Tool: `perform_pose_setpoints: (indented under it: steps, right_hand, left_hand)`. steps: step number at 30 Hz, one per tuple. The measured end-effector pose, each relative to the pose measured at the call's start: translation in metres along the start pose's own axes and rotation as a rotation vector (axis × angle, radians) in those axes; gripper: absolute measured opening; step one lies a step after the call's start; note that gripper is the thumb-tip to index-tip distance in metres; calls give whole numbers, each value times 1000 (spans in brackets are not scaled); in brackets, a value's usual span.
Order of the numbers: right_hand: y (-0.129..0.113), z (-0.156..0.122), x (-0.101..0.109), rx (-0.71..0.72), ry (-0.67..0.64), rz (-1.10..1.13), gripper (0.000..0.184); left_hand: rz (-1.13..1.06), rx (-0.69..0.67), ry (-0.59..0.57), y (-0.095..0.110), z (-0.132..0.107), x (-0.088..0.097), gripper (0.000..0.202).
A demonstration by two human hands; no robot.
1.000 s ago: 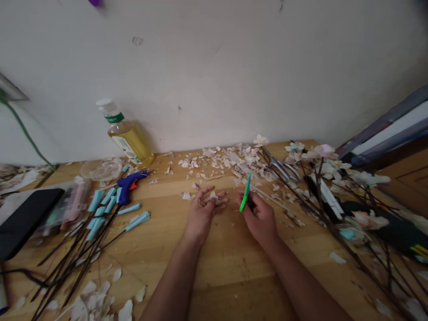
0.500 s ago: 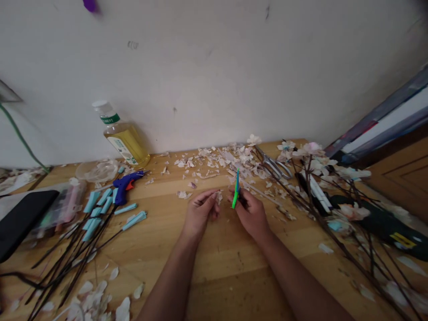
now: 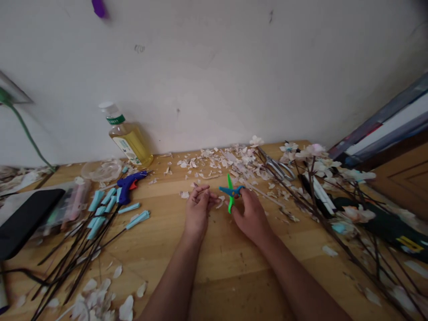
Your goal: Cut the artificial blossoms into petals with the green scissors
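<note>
My right hand (image 3: 249,216) grips small green and blue scissors (image 3: 230,193) with the blades spread apart, over the middle of the wooden table (image 3: 217,263). My left hand (image 3: 197,207) sits just left of them, fingers curled in a pinch on a small pale petal piece (image 3: 219,203) that reaches towards the blades. Pale petal scraps (image 3: 217,162) litter the table beyond both hands.
A blue glue gun (image 3: 130,182) and dark stems with blue tips (image 3: 96,223) lie at the left, near a bottle of yellow liquid (image 3: 125,136) and a black phone (image 3: 23,218). Metal scissors (image 3: 277,167) and flowering branches (image 3: 334,191) lie at the right.
The scissors have gone from shut and upright to spread blades, turned towards my left hand. My left hand's fingers closed from loosely open into a pinch.
</note>
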State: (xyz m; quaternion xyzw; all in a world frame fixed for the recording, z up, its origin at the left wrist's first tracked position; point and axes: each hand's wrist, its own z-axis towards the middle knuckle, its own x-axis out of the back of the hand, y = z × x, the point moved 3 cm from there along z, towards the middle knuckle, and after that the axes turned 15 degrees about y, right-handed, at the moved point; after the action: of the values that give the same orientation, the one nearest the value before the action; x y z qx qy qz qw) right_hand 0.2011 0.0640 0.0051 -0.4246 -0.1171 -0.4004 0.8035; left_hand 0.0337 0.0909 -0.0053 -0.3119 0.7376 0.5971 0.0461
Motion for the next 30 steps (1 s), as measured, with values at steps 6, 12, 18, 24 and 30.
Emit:
perform_pose_setpoints:
  steps: [6,12,18,24,30]
  right_hand:
    - [18,5,4,-320,137,91,21]
    - [18,5,2,-370,93,140,21]
    - [19,4,0,-353,61,96,17]
    - [20,3,-1,-325,43,79,15]
    - [14,3,1,-233,25,41,12]
  left_hand:
    - [571,-596,246,21,-1,15,14]
    - [1011,-767,71,11,-8,9,19]
    - [1146,-786,96,11,-11,9,14]
    - [671,-551,45,14,-2,5,4]
    - [194,-132,-28,8,4,2,29]
